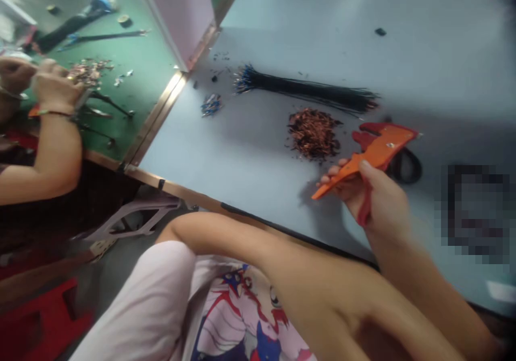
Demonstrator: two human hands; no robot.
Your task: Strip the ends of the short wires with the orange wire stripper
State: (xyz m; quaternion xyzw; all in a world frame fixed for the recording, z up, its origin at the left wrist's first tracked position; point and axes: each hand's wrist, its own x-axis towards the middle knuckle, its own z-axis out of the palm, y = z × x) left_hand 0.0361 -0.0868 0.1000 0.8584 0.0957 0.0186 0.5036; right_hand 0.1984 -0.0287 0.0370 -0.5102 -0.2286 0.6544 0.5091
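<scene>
My right hand (379,194) is closed round an orange and red hand-held wire stripper (381,148), held above the table with its head up and to the right. No wire shows in its jaws. My left arm crosses low in front of my body. My left hand (363,291) is near my right forearm, its thumb and fingers apart; the fingertips are out of sight. Left of the stripper lies a heap of short copper-brown bits (314,133). Behind it is a long bundle of thin black wires (306,89) with blue ends at the left.
Small blue and white pieces (211,105) lie left of the bundle. A black coil (407,166) is behind my right hand. A pale divider (177,16) borders a green table (153,76), where another person's hands (54,84) work by scraps. A red stool (44,318) stands below.
</scene>
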